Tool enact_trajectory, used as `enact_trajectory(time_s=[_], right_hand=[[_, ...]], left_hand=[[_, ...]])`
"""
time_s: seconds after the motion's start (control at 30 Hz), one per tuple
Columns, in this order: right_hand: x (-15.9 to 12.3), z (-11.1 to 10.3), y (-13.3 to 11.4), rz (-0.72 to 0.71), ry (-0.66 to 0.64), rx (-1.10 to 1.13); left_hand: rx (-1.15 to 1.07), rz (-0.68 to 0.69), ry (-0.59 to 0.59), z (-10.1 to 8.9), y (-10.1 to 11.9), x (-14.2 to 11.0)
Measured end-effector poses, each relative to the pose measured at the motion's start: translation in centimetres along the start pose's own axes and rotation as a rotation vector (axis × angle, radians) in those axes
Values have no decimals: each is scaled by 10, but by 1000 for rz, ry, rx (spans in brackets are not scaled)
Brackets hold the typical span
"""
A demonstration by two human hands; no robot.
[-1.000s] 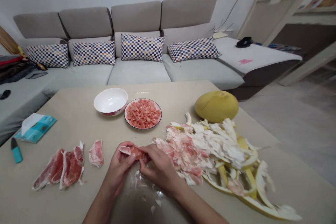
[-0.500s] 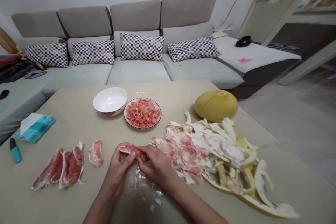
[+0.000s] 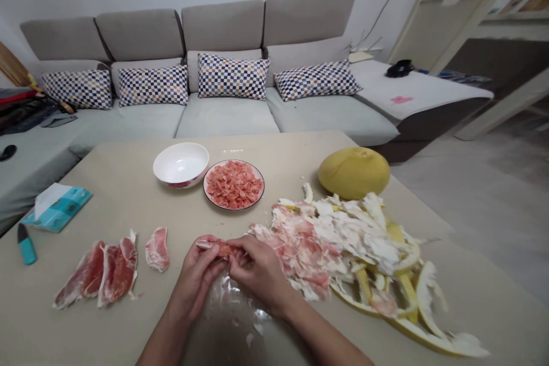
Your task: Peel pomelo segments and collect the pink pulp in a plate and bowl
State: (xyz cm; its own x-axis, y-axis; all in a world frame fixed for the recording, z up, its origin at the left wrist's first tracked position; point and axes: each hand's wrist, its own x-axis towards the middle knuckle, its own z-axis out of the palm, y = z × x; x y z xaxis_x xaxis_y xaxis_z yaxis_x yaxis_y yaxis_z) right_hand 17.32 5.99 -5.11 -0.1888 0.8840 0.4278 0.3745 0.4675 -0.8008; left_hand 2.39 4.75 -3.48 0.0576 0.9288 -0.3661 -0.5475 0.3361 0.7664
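Table (image 3: 291, 163), far edge (image 3: 291, 135) distant, left hand (image 3: 197, 269) and right hand (image 3: 259, 273) holding fruit segment (image 3: 223, 250)

on the plate (image 3: 256, 170), fruit pulp (image 3: 234, 185). just left, a bowl (image 3: 180, 164). before the plate, a fruit piece (image 3: 223, 250) between left hand (image 3: 197, 267) and right hand (image 3: 258, 273). left and before, segments (image 3: 118, 274); farther left, a tissue pack (image 3: 60, 213). right, a whole fruit (image 3: 354, 173); right and before, peelings (image 3: 351, 237). behind, past the counter (image 3: 193, 214), a sofa (image 3: 227, 115).
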Motion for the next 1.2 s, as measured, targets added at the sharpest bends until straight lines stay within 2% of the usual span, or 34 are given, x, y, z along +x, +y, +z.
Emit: enact_trajectory(time_s=[0.17, 0.3, 0.6, 0.73, 0.83, 1.03, 1.2], right_hand=[[5, -3, -5, 112, 5, 92], [9, -7, -8, 239, -48, 199], [8, -7, -6, 186, -57, 167], [8, -9, -7, 241, -57, 224], [10, -9, -6, 359, -66, 370], [12, -6, -1, 641, -115, 803], [12, -4, 4, 708, -111, 963]], left_hand=[[-42, 28, -1, 0, 1, 0], [-75, 30, -11, 0, 2, -2], [-19, 67, 8, 0, 3, -2], [-44, 52, -19, 0, 4, -3], [-67, 44, -30, 1, 5, -3], [-143, 15, -37, -1, 8, -2], [-181, -11, -47, -3, 9, -3]])
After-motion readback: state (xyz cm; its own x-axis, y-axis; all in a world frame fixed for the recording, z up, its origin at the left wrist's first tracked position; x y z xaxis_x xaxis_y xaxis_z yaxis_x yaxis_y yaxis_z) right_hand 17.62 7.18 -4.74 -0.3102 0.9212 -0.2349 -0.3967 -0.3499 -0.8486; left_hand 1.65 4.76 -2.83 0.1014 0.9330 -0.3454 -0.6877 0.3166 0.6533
